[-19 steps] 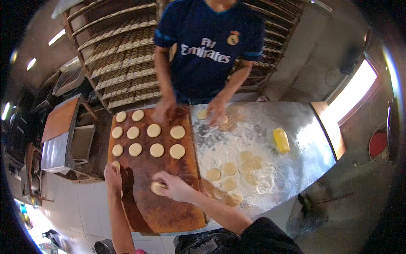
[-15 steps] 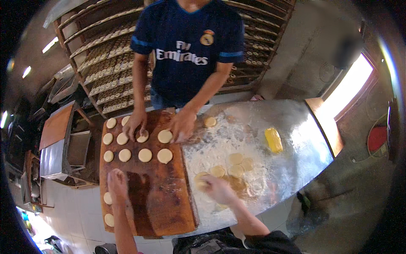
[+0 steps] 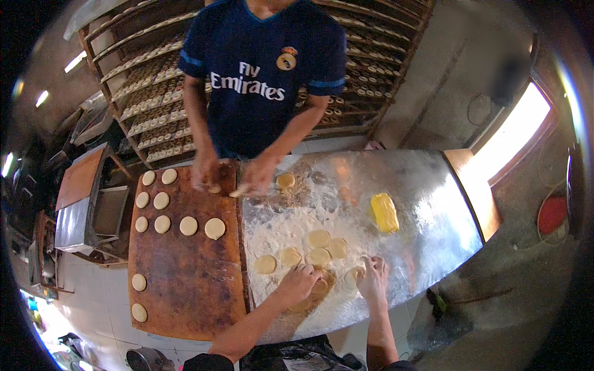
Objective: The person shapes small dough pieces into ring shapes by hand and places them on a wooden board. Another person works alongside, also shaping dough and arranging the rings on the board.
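Observation:
On the floured right half of the table, my left hand [image 3: 299,284] bends over the pale dough rounds, fingers curled down beside one dough round [image 3: 319,285]. What its fingertips hold, if anything, is hidden. To its right, my right hand [image 3: 374,281] pinches at the edge of another dough round [image 3: 353,279] lying in the flour. Several more flat dough rounds [image 3: 319,238] lie just beyond my hands, some overlapping. On the brown board [image 3: 185,278] to the left, further dough rounds [image 3: 189,226] sit spaced in rows.
Across the table, a co-worker's hands [image 3: 257,176] hold dough rounds above the board's far edge. A yellow block [image 3: 385,213] rests on the metal tabletop [image 3: 427,185]. Behind the co-worker stands a tall rack [image 3: 154,93] loaded with ring-shaped pieces. A metal pot [image 3: 148,360] is at lower left.
My left hand has gone from over the board to the floured side. My right hand has moved right, away from the dough round it held. The co-worker has lifted two rounds off the board.

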`<state>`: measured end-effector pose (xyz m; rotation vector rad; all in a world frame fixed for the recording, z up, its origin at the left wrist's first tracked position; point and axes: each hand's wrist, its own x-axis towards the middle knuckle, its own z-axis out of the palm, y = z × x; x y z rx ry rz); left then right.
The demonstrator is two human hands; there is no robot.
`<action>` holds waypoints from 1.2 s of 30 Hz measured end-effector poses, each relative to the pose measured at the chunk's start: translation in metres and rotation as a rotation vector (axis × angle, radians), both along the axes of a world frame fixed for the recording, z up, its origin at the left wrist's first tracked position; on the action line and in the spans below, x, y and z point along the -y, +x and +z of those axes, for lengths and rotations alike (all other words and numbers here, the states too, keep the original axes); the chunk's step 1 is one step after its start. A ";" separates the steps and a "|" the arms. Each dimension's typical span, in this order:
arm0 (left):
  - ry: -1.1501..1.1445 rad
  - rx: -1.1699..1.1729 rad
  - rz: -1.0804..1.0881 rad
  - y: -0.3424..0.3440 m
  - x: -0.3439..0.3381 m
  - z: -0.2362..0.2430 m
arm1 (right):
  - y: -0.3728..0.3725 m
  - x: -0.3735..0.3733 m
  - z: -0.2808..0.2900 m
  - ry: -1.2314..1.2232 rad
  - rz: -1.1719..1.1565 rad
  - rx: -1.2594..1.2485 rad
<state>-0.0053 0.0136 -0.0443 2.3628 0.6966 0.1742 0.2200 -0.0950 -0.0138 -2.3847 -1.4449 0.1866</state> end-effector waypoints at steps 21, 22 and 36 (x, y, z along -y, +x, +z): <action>0.371 -0.255 1.483 -0.458 0.097 0.002 | -0.612 -0.158 -0.040 0.167 1.142 0.105; 0.357 -0.204 1.457 -0.458 0.095 0.000 | -0.610 -0.153 -0.038 0.071 1.245 0.079; -0.004 0.185 0.869 -0.279 0.004 0.086 | -0.182 -0.078 -0.005 0.057 0.347 -0.749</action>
